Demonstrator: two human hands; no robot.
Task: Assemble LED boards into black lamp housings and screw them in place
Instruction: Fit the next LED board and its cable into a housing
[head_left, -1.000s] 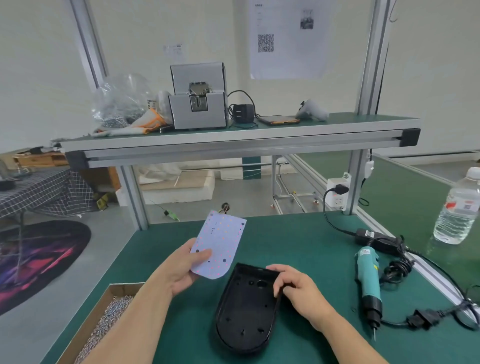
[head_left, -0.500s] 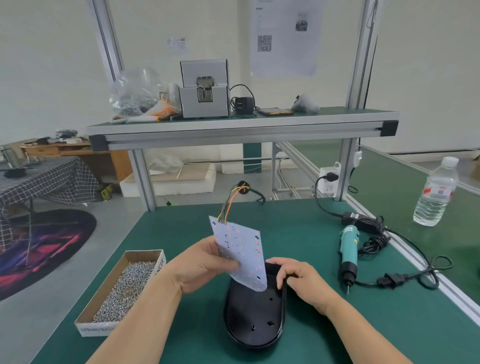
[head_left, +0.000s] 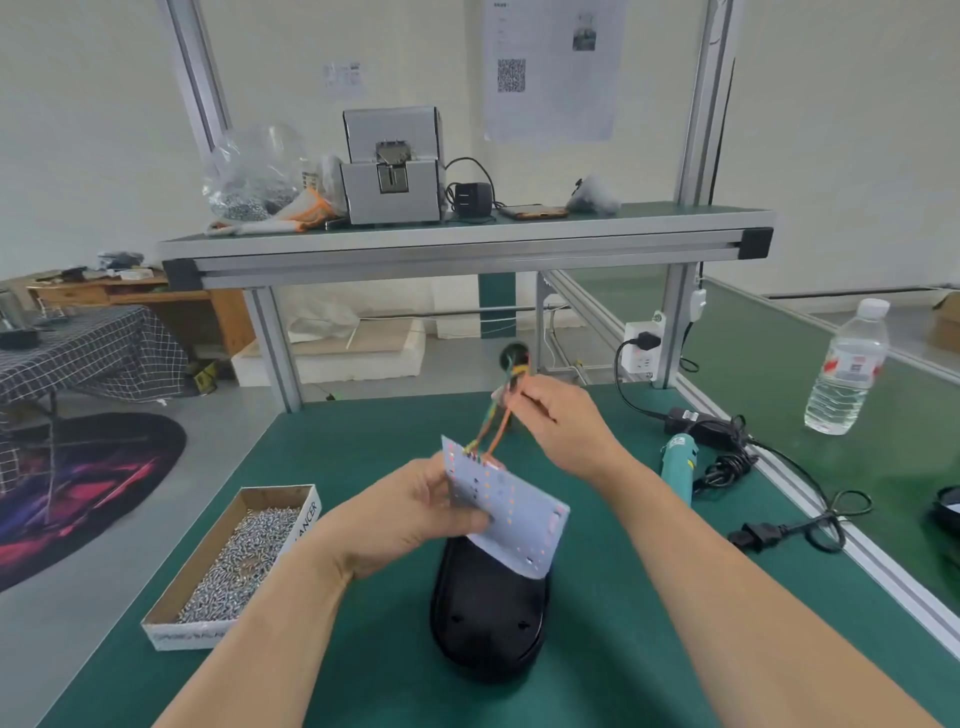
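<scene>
Gripping a thin white LED board (head_left: 511, 512) by its edge, the left hand (head_left: 415, 514) tilts it above the glossy black oval housing (head_left: 488, 623), which lies near the front edge of the green bench (head_left: 363, 426). The right hand (head_left: 561, 426) pinches the board's orange and green wires (head_left: 497, 426); their far end is blurred. The board hides the housing's far end.

Bright, even daylight; soft shadows, slight motion blur, wide-angle bending at edges.
</scene>
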